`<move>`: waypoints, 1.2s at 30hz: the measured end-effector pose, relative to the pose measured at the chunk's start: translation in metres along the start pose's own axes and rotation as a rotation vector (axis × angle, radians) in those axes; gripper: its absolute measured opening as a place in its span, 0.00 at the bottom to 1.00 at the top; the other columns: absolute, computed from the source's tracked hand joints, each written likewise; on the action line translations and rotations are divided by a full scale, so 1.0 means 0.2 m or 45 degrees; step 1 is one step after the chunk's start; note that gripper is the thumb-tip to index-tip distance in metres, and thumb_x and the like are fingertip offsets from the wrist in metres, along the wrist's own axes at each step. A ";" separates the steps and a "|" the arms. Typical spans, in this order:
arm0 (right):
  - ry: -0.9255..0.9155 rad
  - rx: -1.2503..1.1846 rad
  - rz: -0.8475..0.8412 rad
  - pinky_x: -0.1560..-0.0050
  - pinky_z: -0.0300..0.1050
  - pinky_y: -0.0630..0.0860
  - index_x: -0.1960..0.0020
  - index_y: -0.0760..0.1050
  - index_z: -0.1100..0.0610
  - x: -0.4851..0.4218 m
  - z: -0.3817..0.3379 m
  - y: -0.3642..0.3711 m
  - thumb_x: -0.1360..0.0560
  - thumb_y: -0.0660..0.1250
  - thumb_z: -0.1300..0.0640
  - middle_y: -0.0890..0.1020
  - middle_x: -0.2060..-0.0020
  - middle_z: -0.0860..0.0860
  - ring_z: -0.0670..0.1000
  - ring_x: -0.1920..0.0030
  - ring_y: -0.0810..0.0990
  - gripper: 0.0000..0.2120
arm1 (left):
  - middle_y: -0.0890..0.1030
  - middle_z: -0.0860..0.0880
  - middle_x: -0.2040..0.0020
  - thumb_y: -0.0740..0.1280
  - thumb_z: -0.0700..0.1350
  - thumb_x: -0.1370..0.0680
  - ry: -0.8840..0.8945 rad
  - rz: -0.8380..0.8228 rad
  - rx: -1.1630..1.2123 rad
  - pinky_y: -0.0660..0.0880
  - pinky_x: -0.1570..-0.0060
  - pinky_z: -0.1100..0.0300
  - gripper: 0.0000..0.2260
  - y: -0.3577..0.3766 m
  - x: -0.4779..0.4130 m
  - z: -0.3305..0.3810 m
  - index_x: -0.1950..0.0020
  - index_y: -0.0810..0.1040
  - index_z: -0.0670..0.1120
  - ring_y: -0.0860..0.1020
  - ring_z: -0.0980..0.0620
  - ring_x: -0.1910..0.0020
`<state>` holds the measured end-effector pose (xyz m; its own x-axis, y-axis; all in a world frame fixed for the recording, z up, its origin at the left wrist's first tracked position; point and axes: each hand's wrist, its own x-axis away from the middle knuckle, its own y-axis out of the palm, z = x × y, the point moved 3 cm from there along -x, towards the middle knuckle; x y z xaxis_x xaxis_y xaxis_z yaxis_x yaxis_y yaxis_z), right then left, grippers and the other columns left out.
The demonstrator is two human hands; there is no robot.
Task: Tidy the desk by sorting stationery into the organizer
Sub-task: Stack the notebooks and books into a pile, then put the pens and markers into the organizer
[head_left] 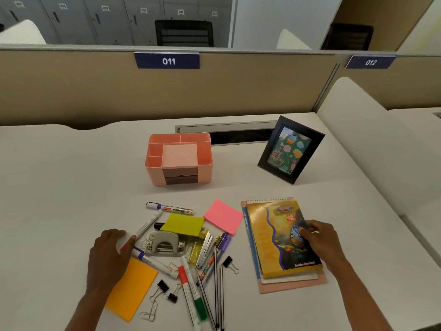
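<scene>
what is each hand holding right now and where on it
The left hand pinches a white marker near its red lower end. The right hand grips the top notebook by its right edge.

The organizer (179,158) stands mid-desk (59,187), with a picture frame (290,150) to its right. In front of the organizer lies a heap — pens (223,242), clips (228,261) and sticky pads (223,219) around a hole punch (164,244), a marker (145,226) at its left edge. Right of the heap, a notebook (281,237) tops a stack (293,285).
</scene>
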<state>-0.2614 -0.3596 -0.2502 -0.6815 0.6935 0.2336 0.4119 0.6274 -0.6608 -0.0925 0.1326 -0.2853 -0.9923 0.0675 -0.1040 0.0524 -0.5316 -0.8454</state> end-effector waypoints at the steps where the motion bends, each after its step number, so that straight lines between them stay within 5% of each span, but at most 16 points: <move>1: -0.026 0.104 0.035 0.57 0.44 0.74 0.51 0.82 0.60 0.00 -0.01 0.00 0.27 0.71 0.60 0.85 0.57 0.56 0.54 0.59 0.81 0.07 | 0.78 0.42 0.48 0.71 0.45 0.26 -0.007 0.000 -0.002 0.73 0.53 0.47 0.11 0.00 0.00 0.00 0.47 0.77 0.40 0.76 0.41 0.50; 6: -0.041 0.325 0.117 0.65 0.39 0.69 0.54 0.82 0.60 0.01 -0.01 0.03 0.27 0.71 0.56 0.84 0.57 0.56 0.54 0.60 0.79 0.06 | 0.78 0.43 0.47 0.70 0.46 0.26 -0.054 0.011 -0.019 0.72 0.52 0.47 0.11 0.00 0.00 0.01 0.48 0.78 0.40 0.76 0.42 0.50; 12: 0.034 0.464 0.186 0.58 0.44 0.69 0.51 0.79 0.59 0.02 -0.02 0.04 0.27 0.71 0.54 0.81 0.51 0.55 0.58 0.50 0.79 0.09 | 0.78 0.42 0.48 0.70 0.46 0.26 -0.073 0.012 -0.026 0.73 0.53 0.47 0.10 0.01 -0.01 0.02 0.49 0.78 0.40 0.76 0.42 0.51; 18: 0.098 0.608 0.110 0.60 0.45 0.71 0.54 0.79 0.56 0.00 -0.05 0.04 0.26 0.70 0.50 0.82 0.54 0.55 0.55 0.59 0.75 0.09 | 0.78 0.44 0.51 0.72 0.44 0.27 -0.039 0.033 -0.006 0.73 0.56 0.50 0.09 0.00 -0.02 0.01 0.51 0.78 0.41 0.76 0.44 0.53; 21: -0.111 0.489 0.225 0.58 0.46 0.70 0.46 0.77 0.57 0.03 -0.14 0.03 0.25 0.68 0.50 0.79 0.47 0.55 0.56 0.55 0.79 0.13 | 0.78 0.48 0.53 0.73 0.45 0.28 -0.006 0.027 0.005 0.74 0.58 0.52 0.08 -0.02 -0.03 0.02 0.54 0.80 0.44 0.76 0.47 0.55; 26: -0.659 0.088 0.368 0.59 0.46 0.73 0.49 0.77 0.59 0.18 -0.60 0.11 0.24 0.67 0.57 0.78 0.54 0.53 0.53 0.60 0.78 0.06 | 0.76 0.53 0.53 0.71 0.49 0.26 0.030 -0.054 -0.069 0.70 0.58 0.57 0.05 -0.01 -0.04 0.02 0.53 0.80 0.50 0.74 0.52 0.55; 31: -1.010 0.050 -0.047 0.55 0.42 0.73 0.49 0.78 0.55 0.31 -0.93 0.54 0.24 0.67 0.54 0.78 0.55 0.47 0.47 0.57 0.77 0.07 | 0.76 0.50 0.48 0.69 0.47 0.25 0.014 -0.097 -0.088 0.70 0.52 0.57 0.06 0.00 -0.05 0.01 0.49 0.80 0.48 0.73 0.50 0.50; 36: -1.298 0.437 -0.534 0.41 0.50 0.68 0.37 0.75 0.55 0.43 -1.15 1.01 0.22 0.62 0.51 0.76 0.42 0.49 0.52 0.42 0.71 0.15 | 0.79 0.52 0.55 0.68 0.46 0.24 0.088 -0.083 -0.071 0.69 0.57 0.58 0.03 -0.02 -0.06 0.03 0.51 0.79 0.50 0.75 0.52 0.58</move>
<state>-0.0973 -0.0922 -0.1989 -0.9623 -0.2529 -0.1005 -0.0421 0.5033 -0.8631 -0.0805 0.1293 -0.2776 -0.9837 0.1599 -0.0821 -0.0041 -0.4768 -0.8790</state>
